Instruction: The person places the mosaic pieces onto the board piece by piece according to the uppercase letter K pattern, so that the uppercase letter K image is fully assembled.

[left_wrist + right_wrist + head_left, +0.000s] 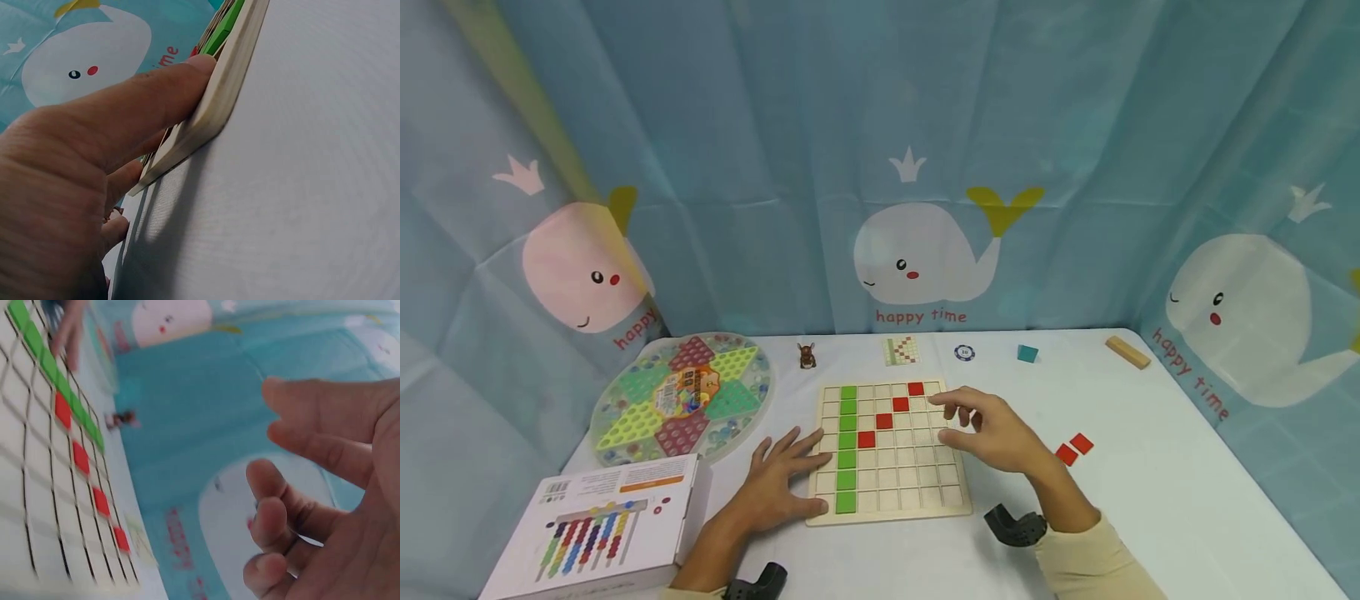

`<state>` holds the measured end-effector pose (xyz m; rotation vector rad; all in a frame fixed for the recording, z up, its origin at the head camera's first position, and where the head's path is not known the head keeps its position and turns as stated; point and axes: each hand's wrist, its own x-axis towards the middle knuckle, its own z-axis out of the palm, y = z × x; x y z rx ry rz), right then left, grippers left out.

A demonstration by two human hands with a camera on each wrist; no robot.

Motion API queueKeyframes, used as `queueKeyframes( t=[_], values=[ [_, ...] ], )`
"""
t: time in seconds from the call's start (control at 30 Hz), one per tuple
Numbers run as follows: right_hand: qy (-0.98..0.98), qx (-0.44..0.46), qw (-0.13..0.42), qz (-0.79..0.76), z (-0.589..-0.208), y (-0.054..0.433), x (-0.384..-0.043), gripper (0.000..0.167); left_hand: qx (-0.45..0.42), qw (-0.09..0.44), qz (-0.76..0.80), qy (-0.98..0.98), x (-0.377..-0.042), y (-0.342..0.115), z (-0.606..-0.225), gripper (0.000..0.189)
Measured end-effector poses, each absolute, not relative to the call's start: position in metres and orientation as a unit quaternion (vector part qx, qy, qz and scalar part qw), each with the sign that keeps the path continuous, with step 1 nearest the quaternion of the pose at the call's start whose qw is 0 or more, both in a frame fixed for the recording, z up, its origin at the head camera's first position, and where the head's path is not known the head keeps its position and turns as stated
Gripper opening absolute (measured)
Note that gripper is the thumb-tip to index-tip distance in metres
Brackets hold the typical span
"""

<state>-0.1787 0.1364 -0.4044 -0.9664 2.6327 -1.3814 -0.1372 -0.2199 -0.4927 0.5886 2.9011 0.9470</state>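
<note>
A wooden grid board lies on the table in the head view. One of its columns, near the left side, is filled with green tiles, and several red tiles climb diagonally to the upper right. Spread fingers of my left hand rest on the board's left edge; in the left wrist view its thumb touches the rim near a corner. Above the board's right side hovers my right hand, fingers loosely bent. The right wrist view shows nothing between the fingers of that hand.
Two loose red tiles lie right of the board. Behind it are a deer-like figurine, a pattern card, a round chip, a teal block and a wooden bar. A round game board and box lie left.
</note>
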Motion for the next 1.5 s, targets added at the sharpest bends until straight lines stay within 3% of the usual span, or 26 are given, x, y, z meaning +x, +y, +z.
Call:
queueKeyframes(
  t=[0.43, 0.83, 1.2, 1.5],
  values=[
    [0.881, -0.218, -0.017, -0.42, -0.418, 0.229, -0.184, 0.039, 0.194, 0.019, 0.307, 0.931, -0.139, -0.215, -0.493, 0.072],
    [0.904, -0.127, 0.017, -0.408, -0.443, 0.302, -0.187, 0.04, 0.192, 0.016, 0.307, 0.932, -0.14, -0.213, -0.493, 0.073],
    [0.94, -0.116, 0.075, -0.311, -0.46, 0.328, -0.184, 0.049, 0.191, 0.019, 0.309, 0.932, -0.139, -0.213, -0.494, 0.074],
    [0.957, -0.106, 0.033, -0.27, -0.476, 0.323, -0.188, 0.032, 0.194, 0.014, 0.305, 0.932, -0.137, -0.219, -0.493, 0.073]
  ],
)
